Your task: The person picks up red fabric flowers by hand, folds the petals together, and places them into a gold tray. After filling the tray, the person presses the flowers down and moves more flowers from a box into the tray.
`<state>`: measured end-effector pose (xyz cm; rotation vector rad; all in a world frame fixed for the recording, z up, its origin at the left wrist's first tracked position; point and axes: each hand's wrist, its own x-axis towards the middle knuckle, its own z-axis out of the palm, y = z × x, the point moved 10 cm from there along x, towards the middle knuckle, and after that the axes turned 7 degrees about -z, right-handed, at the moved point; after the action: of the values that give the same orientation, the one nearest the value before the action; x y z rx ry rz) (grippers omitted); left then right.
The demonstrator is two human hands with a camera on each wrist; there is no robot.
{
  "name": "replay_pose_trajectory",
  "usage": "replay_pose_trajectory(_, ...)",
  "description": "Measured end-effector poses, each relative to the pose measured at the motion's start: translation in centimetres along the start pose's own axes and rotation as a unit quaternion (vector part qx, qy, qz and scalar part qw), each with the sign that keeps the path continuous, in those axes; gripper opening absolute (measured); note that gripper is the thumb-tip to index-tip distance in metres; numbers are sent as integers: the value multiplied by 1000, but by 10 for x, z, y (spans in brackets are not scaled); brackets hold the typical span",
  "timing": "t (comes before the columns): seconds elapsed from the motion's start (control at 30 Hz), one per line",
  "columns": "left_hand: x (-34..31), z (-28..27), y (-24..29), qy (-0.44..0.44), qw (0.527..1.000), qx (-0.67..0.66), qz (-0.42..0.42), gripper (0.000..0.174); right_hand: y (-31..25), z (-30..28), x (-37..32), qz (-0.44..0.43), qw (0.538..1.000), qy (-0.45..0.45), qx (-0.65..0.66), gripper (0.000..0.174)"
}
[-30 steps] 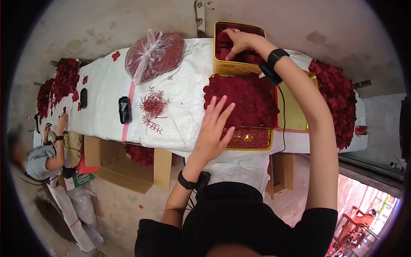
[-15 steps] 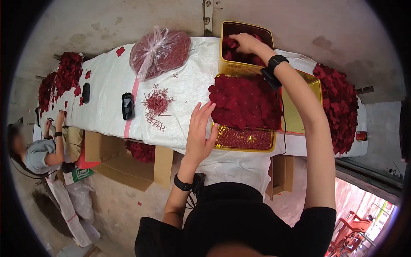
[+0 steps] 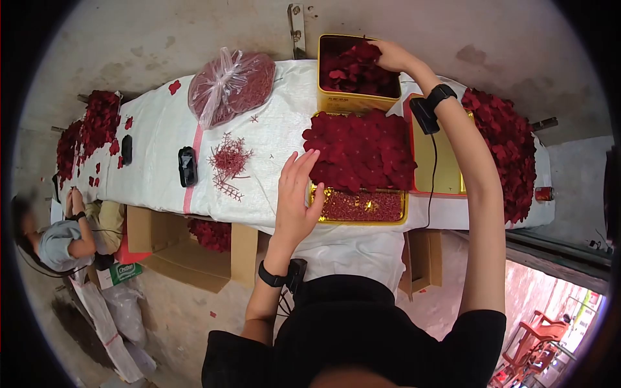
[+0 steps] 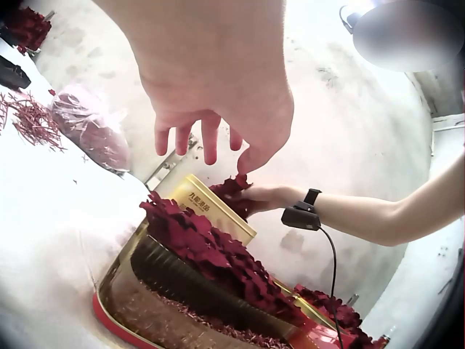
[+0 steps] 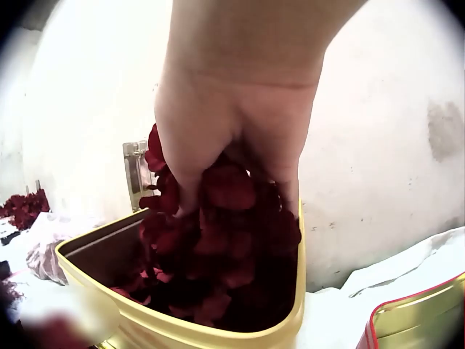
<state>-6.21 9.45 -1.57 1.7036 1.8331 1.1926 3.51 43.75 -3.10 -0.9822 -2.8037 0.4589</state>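
My right hand (image 3: pixel 393 57) grips a clump of dark red cloth flowers (image 5: pixel 225 211) over the mouth of a tall yellow tin (image 3: pixel 359 102). More red flowers lie inside that tin, partly shaded. Its fingertips are buried in the clump in the right wrist view. My left hand (image 3: pixel 295 204) has its fingers extended and holds nothing, fingertips right by the left edge of a thick pile of flowers (image 3: pixel 362 152). This pile covers the back of a gold-rimmed tin (image 3: pixel 369 222), whose uncovered front part shows small red bits.
Right of the pile stands a red-edged gold container (image 3: pixel 440 171), with a heap of red flowers (image 3: pixel 508 155) beyond. On the left lie red stems (image 3: pixel 231 156), a black case (image 3: pixel 187 166) and a tied plastic bag (image 3: pixel 233 90). Another person (image 3: pixel 61 246) sits far left.
My right hand has come up from inside the yellow tin to its right rim with a clump of flowers. My left hand has shifted left off the flower pile to beside its edge.
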Motion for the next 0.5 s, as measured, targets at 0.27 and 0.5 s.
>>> replay_pose_trajectory(0.27,7,5,20,-3,1000,-12,14,50,-24,-12,-7,-32,987,32,153,34)
replay_pose_trajectory(0.5,8,14,20,-21,997,-76,-7,51,-5,-17,-1,25,959,84,269,29)
